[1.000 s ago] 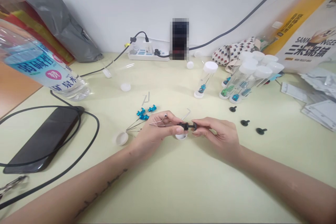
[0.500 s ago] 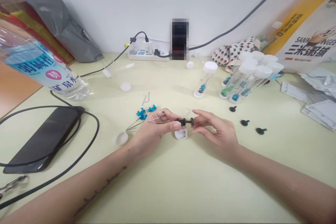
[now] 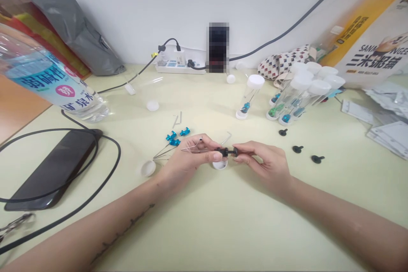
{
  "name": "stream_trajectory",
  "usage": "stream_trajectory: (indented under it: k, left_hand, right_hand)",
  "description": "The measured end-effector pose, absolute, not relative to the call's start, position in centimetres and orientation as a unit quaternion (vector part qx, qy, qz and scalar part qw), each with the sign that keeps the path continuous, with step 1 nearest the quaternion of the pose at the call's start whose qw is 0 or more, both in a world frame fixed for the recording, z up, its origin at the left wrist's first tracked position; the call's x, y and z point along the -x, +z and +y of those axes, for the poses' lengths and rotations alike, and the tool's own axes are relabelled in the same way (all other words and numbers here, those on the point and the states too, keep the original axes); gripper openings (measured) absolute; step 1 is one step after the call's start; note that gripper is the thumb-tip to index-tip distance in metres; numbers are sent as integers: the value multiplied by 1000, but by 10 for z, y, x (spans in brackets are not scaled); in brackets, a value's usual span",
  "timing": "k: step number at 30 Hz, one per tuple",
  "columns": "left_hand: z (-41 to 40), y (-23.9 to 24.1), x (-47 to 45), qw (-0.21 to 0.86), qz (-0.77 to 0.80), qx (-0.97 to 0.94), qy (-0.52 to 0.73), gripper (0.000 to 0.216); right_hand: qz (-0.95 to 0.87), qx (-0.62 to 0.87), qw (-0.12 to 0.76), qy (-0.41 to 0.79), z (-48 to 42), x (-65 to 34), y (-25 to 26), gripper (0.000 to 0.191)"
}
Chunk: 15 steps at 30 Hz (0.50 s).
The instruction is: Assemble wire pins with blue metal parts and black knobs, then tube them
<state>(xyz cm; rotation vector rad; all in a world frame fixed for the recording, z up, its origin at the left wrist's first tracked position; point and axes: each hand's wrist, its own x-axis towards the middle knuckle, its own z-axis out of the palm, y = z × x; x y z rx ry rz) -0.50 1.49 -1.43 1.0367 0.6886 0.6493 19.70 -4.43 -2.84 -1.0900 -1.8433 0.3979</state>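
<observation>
My left hand [image 3: 194, 153] is closed, thumb and fingers pinching a small black part [image 3: 220, 151] with thin bent wires [image 3: 191, 149] running back over the fingers. Out of its right side sticks a black round-headed screw [image 3: 235, 152]. The fingertips of my right hand [image 3: 263, 159] pinch that screw's disc-shaped head. Below the part sits a white cap [image 3: 219, 164], partly covered by the hand, and a hex key [image 3: 226, 137] lies just behind. Several small blue metal parts [image 3: 172, 138] are on the table beyond my left hand. A second white cap [image 3: 148, 168] holds thin wires.
Three black screws [image 3: 297, 149] lie to the right. Behind them stand capped clear tubes [image 3: 295, 97] with blue and green parts; one tube [image 3: 250, 97] stands apart. At left are a phone [image 3: 52, 170], a looped black cable [image 3: 118, 153] and a water bottle [image 3: 54, 76].
My right hand's fingers have closed from spread apart onto the screw's head. The black part in my left hand has shifted slightly right and down.
</observation>
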Motion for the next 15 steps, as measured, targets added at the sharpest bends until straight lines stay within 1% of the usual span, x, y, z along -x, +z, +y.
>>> stream_trajectory:
  k: [15]
  left_hand:
    - [16,-14,6,735,321,-524,286,14]
  right_hand:
    - [-743,458,451,187,-44,-198,-30,12]
